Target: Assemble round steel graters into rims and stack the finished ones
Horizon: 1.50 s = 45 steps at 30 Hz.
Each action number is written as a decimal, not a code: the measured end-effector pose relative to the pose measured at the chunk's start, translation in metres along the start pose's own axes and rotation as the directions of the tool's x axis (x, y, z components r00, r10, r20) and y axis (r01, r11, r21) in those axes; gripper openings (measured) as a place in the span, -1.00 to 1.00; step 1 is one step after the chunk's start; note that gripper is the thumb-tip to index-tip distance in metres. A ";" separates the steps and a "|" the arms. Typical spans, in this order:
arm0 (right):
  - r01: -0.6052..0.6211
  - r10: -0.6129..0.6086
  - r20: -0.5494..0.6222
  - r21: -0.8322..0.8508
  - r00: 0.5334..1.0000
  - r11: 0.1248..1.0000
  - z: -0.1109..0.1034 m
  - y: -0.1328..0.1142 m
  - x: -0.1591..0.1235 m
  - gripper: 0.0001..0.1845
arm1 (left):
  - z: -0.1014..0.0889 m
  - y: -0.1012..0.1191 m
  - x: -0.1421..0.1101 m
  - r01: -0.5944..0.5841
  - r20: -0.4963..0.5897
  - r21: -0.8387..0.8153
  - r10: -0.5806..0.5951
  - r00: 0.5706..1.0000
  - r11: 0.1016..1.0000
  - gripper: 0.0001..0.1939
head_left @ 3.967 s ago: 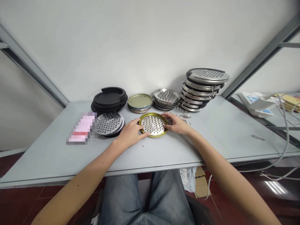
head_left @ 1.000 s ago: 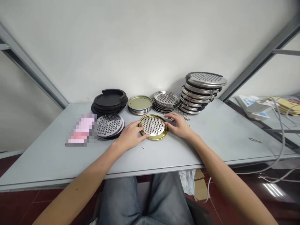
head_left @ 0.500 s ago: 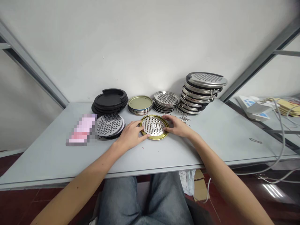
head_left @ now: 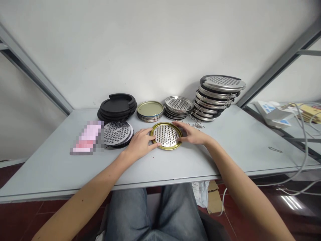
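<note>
Fingers of the left hand (head_left: 141, 144) and right hand (head_left: 192, 134) grasp the gold-rimmed grater (head_left: 166, 136) from both sides.

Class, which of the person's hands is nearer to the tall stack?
Right: the right hand is in front of the tall stack and a little left of it; the left hand is farther left, across the gold-rimmed plate.

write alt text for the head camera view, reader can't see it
Two bare hands, left and right, hold a round gold-rimmed tray with a perforated silver metal disc inside, on a pale grey table. Behind stand stacks of black round holders, gold-toned round lids and silver perforated discs.
</note>
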State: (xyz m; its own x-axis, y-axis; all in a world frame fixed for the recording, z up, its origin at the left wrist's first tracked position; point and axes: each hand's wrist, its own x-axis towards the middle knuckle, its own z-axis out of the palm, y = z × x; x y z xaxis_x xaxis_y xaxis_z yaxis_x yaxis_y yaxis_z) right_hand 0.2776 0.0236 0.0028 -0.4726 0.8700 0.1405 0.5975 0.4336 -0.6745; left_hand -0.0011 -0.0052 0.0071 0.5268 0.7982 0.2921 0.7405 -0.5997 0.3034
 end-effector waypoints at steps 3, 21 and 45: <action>-0.016 0.016 0.003 0.008 1.000 1.000 0.000 0.000 -0.001 -0.18 | 0.001 -0.001 0.000 -0.006 0.001 -0.009 0.006 1.000 1.000 -0.56; 0.064 -0.106 -0.159 -0.249 0.982 0.966 0.013 -0.009 0.004 -0.65 | -0.001 0.002 -0.001 -0.050 0.009 -0.054 0.051 0.999 0.997 -0.63; 0.083 -0.103 -0.182 -0.112 0.978 0.990 0.018 -0.005 0.004 -0.66 | -0.003 0.006 0.000 -0.023 0.046 -0.065 0.026 0.999 0.998 -0.63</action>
State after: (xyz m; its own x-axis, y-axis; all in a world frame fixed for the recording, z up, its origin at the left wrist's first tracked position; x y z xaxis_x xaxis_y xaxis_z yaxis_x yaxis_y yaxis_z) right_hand 0.2616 0.0206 -0.0062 -0.4060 0.8490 0.3383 0.6248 0.5280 -0.5752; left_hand 0.0023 -0.0085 0.0117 0.5647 0.7839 0.2581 0.6991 -0.6206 0.3552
